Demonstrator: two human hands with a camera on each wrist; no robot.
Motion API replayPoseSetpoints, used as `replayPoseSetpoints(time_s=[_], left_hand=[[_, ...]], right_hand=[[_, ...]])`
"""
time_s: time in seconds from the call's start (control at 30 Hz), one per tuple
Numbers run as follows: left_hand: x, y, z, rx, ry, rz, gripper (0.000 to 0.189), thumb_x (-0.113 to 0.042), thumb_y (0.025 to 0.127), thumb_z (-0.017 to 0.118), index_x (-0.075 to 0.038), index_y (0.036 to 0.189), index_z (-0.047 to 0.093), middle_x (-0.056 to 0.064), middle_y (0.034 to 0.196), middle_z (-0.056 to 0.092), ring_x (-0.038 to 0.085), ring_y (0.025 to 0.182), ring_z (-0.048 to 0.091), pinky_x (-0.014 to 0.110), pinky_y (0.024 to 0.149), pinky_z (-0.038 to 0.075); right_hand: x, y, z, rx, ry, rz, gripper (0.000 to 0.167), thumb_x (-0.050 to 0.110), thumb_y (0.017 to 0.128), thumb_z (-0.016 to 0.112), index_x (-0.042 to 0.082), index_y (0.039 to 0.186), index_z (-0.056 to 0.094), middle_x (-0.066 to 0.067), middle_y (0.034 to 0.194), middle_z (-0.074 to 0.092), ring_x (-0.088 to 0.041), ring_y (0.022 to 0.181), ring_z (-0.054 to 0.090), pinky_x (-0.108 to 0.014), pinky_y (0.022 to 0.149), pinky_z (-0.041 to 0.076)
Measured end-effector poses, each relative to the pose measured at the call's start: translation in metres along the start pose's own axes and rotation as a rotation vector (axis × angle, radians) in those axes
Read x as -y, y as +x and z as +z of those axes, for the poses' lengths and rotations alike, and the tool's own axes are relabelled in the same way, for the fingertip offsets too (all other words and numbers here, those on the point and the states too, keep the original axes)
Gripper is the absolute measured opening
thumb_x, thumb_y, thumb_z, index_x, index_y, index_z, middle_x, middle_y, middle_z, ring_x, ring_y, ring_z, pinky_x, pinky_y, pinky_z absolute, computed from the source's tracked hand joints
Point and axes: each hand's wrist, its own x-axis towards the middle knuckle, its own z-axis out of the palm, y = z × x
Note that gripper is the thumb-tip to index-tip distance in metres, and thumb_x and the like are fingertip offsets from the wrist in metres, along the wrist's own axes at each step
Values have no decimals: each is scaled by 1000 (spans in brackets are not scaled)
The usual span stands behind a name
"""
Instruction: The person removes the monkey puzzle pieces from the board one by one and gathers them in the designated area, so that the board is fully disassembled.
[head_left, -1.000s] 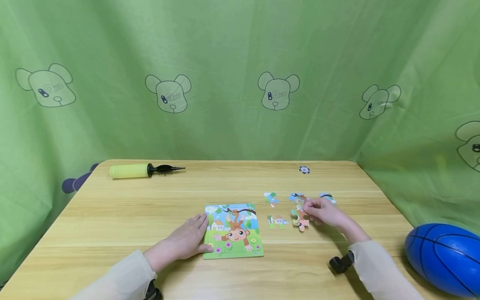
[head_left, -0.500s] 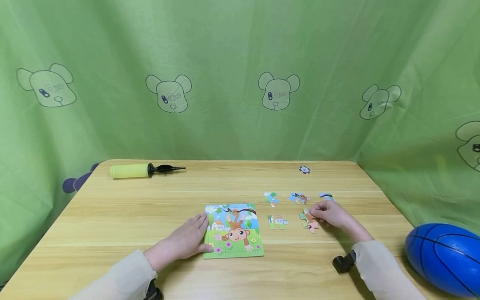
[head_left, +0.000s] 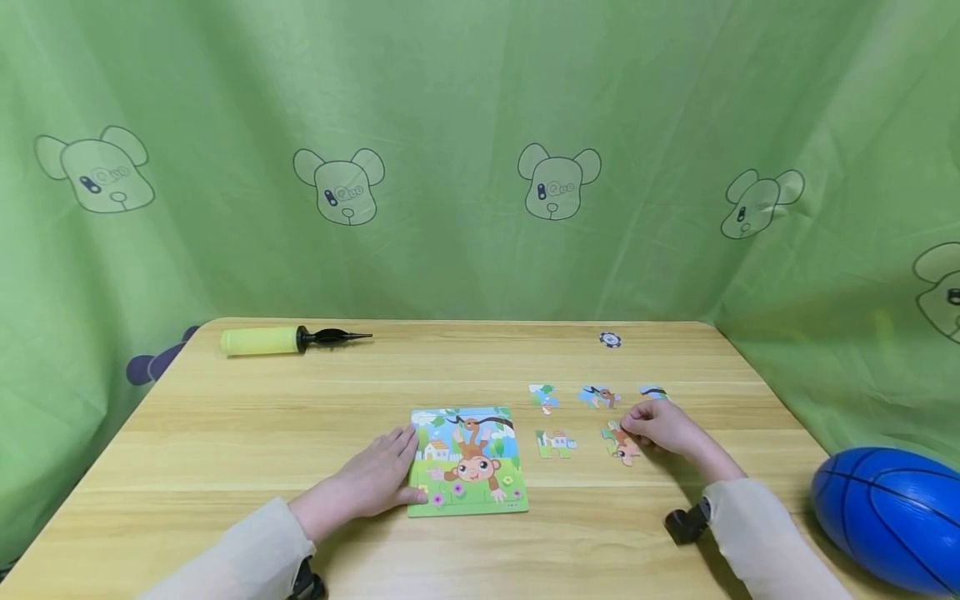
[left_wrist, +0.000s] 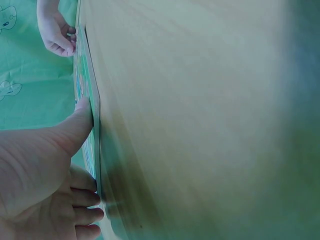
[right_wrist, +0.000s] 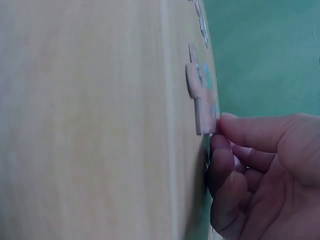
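Note:
A square jigsaw board [head_left: 468,462] with a monkey hanging from a branch lies at the middle of the table in the head view. Against its left side rests my left hand [head_left: 377,475], fingers extended along the edge and thumb on the lower left corner; the left wrist view shows this thumb [left_wrist: 80,120] on top of the board. To the right, my right hand [head_left: 660,425] pinches the upper right part of a puzzle piece [head_left: 624,450] with part of the monkey on it. In the right wrist view the thumb and curled fingers meet at that piece's [right_wrist: 205,107] edge.
Nearby lie a house piece [head_left: 555,444], a leaf piece [head_left: 543,396], a branch-and-tail piece [head_left: 598,396] and a corner piece [head_left: 652,392] partly behind the right hand. A yellow hand pump [head_left: 262,340], a round chip [head_left: 610,340] and a blue ball [head_left: 888,517] lie farther out.
My right hand has shifted the monkey piece a little to the right, away from the house piece, and has stayed nearly still since. My left hand has kept its place on the board.

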Motion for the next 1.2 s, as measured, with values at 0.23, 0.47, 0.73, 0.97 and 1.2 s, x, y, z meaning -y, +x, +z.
replayPoseSetpoints(time_s=[0.23, 0.47, 0.73, 0.97, 1.2], left_hand=[[0, 0, 1, 5, -1, -5, 84, -47, 84, 59, 14, 134, 32, 28, 142, 27, 41, 131, 25, 47, 107, 22], [0, 0, 0, 5, -5, -10, 84, -47, 84, 59, 15, 134, 32, 28, 142, 26, 41, 130, 25, 46, 107, 22], [0, 0, 0, 1, -11, -3, 83, -46, 84, 59, 15, 134, 32, 28, 142, 27, 41, 130, 25, 46, 107, 22], [-1, 0, 0, 2, -9, -6, 83, -46, 84, 60, 15, 134, 33, 29, 142, 27, 41, 130, 25, 46, 107, 22], [-1, 0, 0, 6, -15, -15, 84, -46, 83, 60, 15, 134, 32, 28, 142, 26, 41, 131, 25, 46, 107, 21]], right_hand=[[3, 1, 0, -10, -13, -32, 18, 12, 92, 56, 1, 78, 59, -1, 61, 47, -13, 53, 42, -24, 44, 37], [35, -3, 8, -7, 24, -154, 18, 12, 91, 58, -6, 91, 61, -10, 74, 58, -22, 62, 53, -30, 52, 49], [74, 4, 38, 35, -9, -279, 25, 13, 87, 62, -4, 105, 62, -4, 81, 56, -20, 68, 51, -29, 54, 49], [95, 9, 70, 118, -74, -418, 24, 12, 83, 68, -1, 102, 63, 1, 82, 56, -15, 72, 51, -24, 60, 47], [107, 11, 92, 182, -156, -473, 24, 15, 81, 71, 5, 101, 65, 0, 92, 59, -15, 76, 51, -25, 65, 47]])
